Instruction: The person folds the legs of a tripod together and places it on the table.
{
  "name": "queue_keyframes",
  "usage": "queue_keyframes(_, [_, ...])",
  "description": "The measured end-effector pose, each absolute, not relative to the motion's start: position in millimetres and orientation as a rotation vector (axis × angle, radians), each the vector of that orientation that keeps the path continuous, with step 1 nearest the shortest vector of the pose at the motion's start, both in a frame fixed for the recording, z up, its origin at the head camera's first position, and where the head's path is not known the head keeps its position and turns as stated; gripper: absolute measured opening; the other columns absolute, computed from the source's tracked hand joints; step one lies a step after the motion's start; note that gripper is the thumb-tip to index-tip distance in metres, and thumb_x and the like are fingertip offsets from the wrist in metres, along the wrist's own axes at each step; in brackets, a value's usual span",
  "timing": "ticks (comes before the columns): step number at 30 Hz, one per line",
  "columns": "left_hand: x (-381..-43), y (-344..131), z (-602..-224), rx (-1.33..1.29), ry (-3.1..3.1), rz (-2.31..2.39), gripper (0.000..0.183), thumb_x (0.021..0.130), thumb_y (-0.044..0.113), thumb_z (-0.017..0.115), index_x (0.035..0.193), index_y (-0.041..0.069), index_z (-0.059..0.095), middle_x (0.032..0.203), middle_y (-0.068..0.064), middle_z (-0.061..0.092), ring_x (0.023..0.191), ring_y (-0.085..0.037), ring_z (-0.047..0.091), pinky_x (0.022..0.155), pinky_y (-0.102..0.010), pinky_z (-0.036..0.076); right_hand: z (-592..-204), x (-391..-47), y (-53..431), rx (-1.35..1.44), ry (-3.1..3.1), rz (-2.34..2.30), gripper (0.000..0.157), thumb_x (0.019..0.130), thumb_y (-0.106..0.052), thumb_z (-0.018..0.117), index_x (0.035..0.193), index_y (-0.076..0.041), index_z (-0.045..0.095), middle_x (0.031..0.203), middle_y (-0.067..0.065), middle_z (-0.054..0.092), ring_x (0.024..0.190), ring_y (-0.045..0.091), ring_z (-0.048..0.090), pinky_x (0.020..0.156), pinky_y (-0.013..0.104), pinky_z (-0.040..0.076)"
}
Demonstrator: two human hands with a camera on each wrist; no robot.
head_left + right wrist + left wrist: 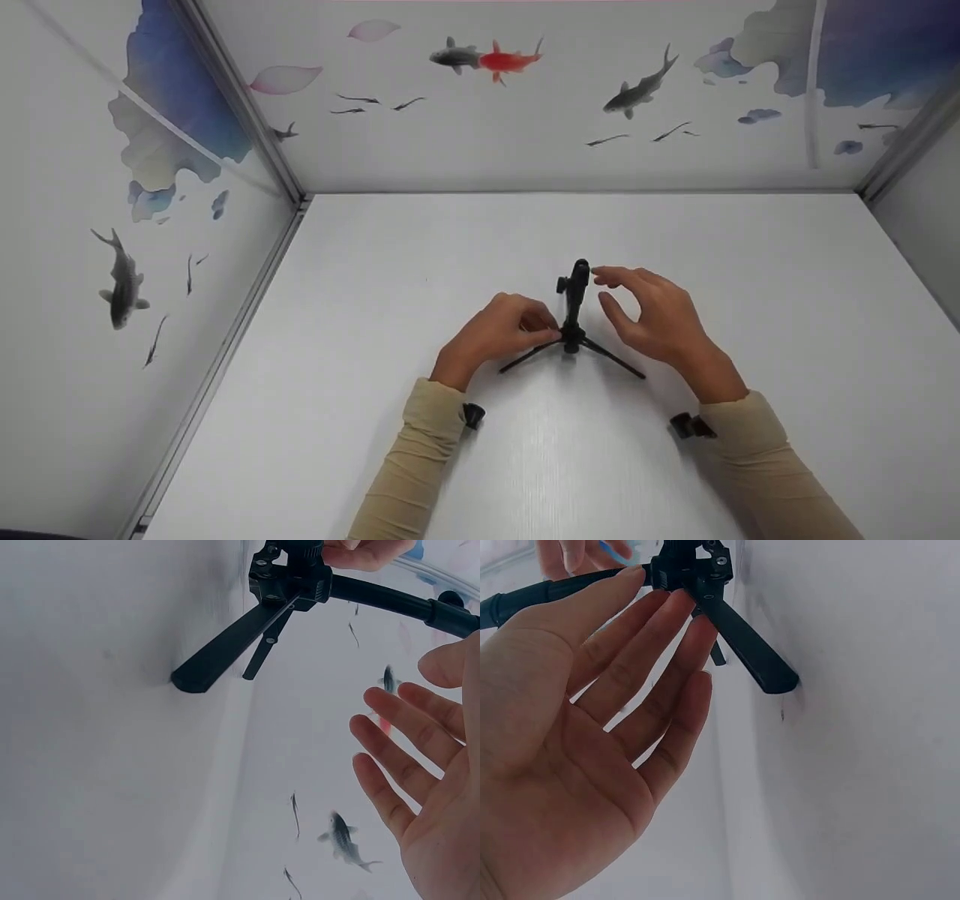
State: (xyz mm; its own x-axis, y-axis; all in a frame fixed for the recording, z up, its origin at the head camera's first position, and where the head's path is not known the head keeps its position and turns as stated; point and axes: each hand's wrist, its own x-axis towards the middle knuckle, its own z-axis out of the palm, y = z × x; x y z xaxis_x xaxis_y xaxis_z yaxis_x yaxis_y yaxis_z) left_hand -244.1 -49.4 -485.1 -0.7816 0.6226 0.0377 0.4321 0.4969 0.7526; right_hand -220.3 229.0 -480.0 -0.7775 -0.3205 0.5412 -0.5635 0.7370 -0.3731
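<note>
A small black tripod [574, 300] stands upright on the white table, two of its splayed legs showing toward me in the head view. My left hand [506, 326] pinches it low down, thumb and fingertips at the hub where the legs meet. The left wrist view shows that thumb [634, 576] at the base of the post, with the other fingers under it beside a flat leg [754, 652]. To the right of the post, my right hand [656, 315] is raised with fingers spread, its fingertips close to the tripod's top. It holds nothing.
A white table [360, 450] lies under both hands. White panels printed with fish rise behind it and along the left [67, 315]. A small knob [562, 285] juts from the left of the post. Black wrist cameras [472, 416] hang at both cuffs.
</note>
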Motion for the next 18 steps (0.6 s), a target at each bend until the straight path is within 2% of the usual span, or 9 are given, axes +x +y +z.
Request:
queue_keyframes(10, [-242.0, -43.7, -486.7, 0.877, 2.598, 1.036, 0.013, 0.099, 0.024, 0.082, 0.110, 0.019, 0.083, 0.096, 0.008, 0.081, 0.086, -0.002, 0.071, 0.082, -0.026, 0.057, -478.5, -217.4, 224.1, 0.719, -2.482, 0.832, 0.039, 0.103, -0.023, 0.073, 0.142, -0.024, 0.070, 0.120, -0.002, 0.081, 0.108, 0.021, 0.073, 0.088, 0.048, 0.060])
queue_keyframes(18, [-241.7, -41.2, -489.8, 0.859, 2.655, 0.971, 0.012, 0.099, 0.025, 0.080, 0.110, 0.022, 0.084, 0.098, 0.009, 0.080, 0.089, -0.003, 0.071, 0.081, -0.028, 0.057, -475.5, -214.7, 219.9, 0.764, -2.468, 0.884, 0.038, 0.103, -0.021, 0.074, 0.141, -0.020, 0.071, 0.119, -0.002, 0.080, 0.106, 0.024, 0.075, 0.091, 0.047, 0.061])
